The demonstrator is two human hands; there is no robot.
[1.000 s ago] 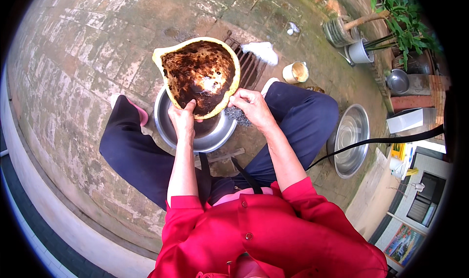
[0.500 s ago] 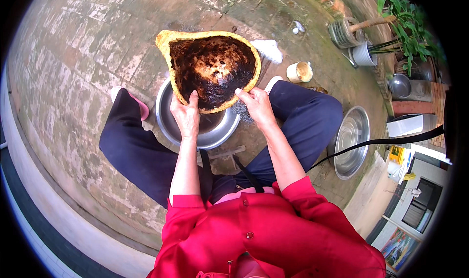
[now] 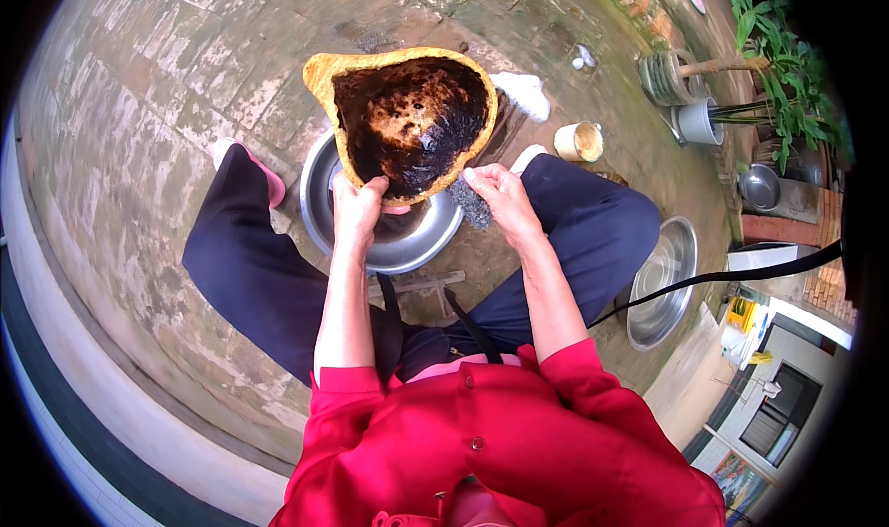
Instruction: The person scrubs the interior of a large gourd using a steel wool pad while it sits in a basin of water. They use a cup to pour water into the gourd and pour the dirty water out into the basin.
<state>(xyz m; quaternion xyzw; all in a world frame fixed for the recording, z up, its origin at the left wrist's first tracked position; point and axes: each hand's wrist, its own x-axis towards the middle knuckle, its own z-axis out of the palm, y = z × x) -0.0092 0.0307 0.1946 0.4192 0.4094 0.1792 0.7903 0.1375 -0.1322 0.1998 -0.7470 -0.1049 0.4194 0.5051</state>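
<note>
A halved gourd point(image 3: 398, 119) with a yellow rim and a dark, scorched-looking, partly shiny inside is held up in front of me, its pointed end to the upper left. My left hand point(image 3: 356, 214) grips its near edge, thumb over the rim and fingertips showing below. Close to the rim's lower right is my right hand point(image 3: 505, 201), fingers curled and pressed together; what they pinch, if anything, is hidden. A grey fuzzy clump point(image 3: 470, 205) shows beside that hand; whether they touch I cannot tell. Under the gourd stands a metal basin point(image 3: 319, 203).
A cream mug point(image 3: 580, 142) and a crumpled white bag point(image 3: 524, 94) are on the paved ground point(image 3: 185, 92) beyond my right foot. A wide metal basin point(image 3: 662, 286) sits right of my knee. Potted plants point(image 3: 701, 121) stand at upper right.
My right hand has come off the gourd's rim and shifted slightly right, its fingers drawn together. My left hand still holds the gourd, which has tilted a little. The whole view has shifted slightly.
</note>
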